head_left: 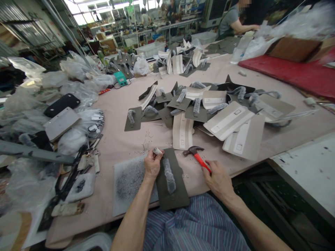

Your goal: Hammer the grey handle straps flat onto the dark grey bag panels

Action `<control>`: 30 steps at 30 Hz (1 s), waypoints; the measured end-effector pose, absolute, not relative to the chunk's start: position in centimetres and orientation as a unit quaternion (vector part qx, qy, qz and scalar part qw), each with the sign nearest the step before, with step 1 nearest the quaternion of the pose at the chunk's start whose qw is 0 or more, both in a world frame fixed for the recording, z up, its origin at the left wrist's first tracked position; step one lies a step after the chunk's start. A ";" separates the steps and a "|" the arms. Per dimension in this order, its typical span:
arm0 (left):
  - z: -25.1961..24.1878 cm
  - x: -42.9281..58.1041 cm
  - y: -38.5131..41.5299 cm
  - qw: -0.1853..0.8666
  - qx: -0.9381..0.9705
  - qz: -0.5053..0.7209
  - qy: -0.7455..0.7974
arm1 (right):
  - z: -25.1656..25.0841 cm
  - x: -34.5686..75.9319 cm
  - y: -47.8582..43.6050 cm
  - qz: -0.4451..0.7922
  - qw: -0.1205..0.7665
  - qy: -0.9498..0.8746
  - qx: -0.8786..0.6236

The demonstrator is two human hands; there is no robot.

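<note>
Left hand: I saw the left hand (153, 164) closed on a small pale plug (157, 151), pinched between thumb and fingers at the far left corner of the panel.
Right hand: the right hand (218, 179) was wrapped around the red handle of a hammer (200, 159), well right of the panel and nearer to me than the hammer head.
Panel: a dark grey panel (180, 197) lay at the near edge of the worktop (120, 139), between the two hands. Its long axis ran near to far and its near end hung over the lap.
Strap: a plastic-wrapped strap (169, 176) ran along the panel's middle on the same axis.
Hammer line: the handle slanted from the right hand up to the far left. The head sat low, just right of the panel's far end; I could not tell whether it touched the worktop.
Key relation: the plug lay left of the hammer head, near it but apart, with the panel's far edge between them.
Nearer hand: the left hand rested on the panel; the right was clear of it.
Pad: a grey speckled pad (128, 181) lay under the panel's left edge.
Beyond: a pile (227, 120) of similar panels lay farther off, and a person (231, 21) worked at the far right.
</note>
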State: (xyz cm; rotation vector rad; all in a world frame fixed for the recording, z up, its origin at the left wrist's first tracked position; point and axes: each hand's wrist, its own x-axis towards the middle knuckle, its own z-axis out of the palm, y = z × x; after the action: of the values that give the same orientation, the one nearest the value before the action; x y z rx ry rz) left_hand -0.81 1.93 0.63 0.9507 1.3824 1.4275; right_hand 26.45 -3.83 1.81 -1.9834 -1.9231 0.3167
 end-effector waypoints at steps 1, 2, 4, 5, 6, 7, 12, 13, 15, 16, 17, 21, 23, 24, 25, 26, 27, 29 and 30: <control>0.6 -0.8 1.9 0.449 0.389 0.577 0.561 | 1.5 27.1 -3.9 0.104 0.155 -0.688 -0.702; 0.6 -0.8 2.0 0.445 0.393 0.576 0.562 | 1.4 27.5 -3.9 0.104 0.132 -0.695 -0.699; 0.5 -0.8 2.1 0.436 0.404 0.570 0.568 | 1.3 27.9 -4.0 0.116 0.088 -0.703 -0.696; 0.5 -0.8 2.1 0.431 0.409 0.566 0.572 | 1.4 27.9 -3.9 0.125 0.069 -0.703 -0.697; 0.4 -0.7 2.2 0.424 0.415 0.561 0.577 | 1.6 27.9 -3.8 0.136 0.054 -0.700 -0.699; 0.4 -0.7 2.3 0.415 0.422 0.555 0.584 | 1.9 27.8 -3.7 0.153 0.046 -0.695 -0.701; 0.8 -0.1 2.3 0.342 0.475 0.512 0.629 | 4.0 27.2 -3.0 0.481 0.124 -0.541 -0.679; 0.9 0.0 2.1 0.324 0.487 0.505 0.634 | 4.6 26.8 -3.0 0.574 0.150 -0.466 -0.656; 1.1 0.2 1.9 0.295 0.517 0.493 0.635 | 5.9 25.7 -3.0 0.691 0.195 -0.326 -0.615; 1.1 0.2 1.7 0.286 0.532 0.488 0.630 | 6.7 25.1 -2.9 0.709 0.214 -0.290 -0.607; 1.2 0.2 1.6 0.281 0.544 0.484 0.625 | 7.5 24.3 -2.8 0.704 0.229 -0.285 -0.609; 1.3 -0.1 1.2 0.286 0.571 0.475 0.606 | 11.0 21.8 -1.9 0.524 0.292 -0.529 -0.599; 1.3 -0.3 1.2 0.283 0.584 0.465 0.601 | 12.2 21.0 -1.3 0.374 0.287 -0.669 -0.574; 1.2 -0.3 1.2 0.279 0.592 0.459 0.601 | 12.7 20.8 -0.9 0.307 0.263 -0.719 -0.565; 1.2 -0.4 1.2 0.272 0.599 0.453 0.602 | 13.0 20.7 -0.6 0.253 0.227 -0.758 -0.557; 1.1 -0.4 1.2 0.264 0.604 0.448 0.604 | 13.4 20.7 -0.3 0.214 0.183 -0.788 -0.548; 1.0 -0.4 1.2 0.257 0.606 0.444 0.608 | 13.9 20.7 0.0 0.189 0.140 -0.809 -0.538; 0.9 -0.4 1.3 0.252 0.606 0.442 0.611 | 15.3 21.0 0.7 0.169 0.089 -0.832 -0.521; 0.8 -0.4 1.3 0.256 0.605 0.444 0.610 | 16.3 21.1 1.0 0.164 0.100 -0.833 -0.519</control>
State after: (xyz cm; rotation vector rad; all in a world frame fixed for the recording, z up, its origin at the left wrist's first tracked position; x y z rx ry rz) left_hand -0.40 1.30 0.83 1.6412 1.6554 1.2061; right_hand 21.09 0.97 16.28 -1.5331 -2.4622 0.4834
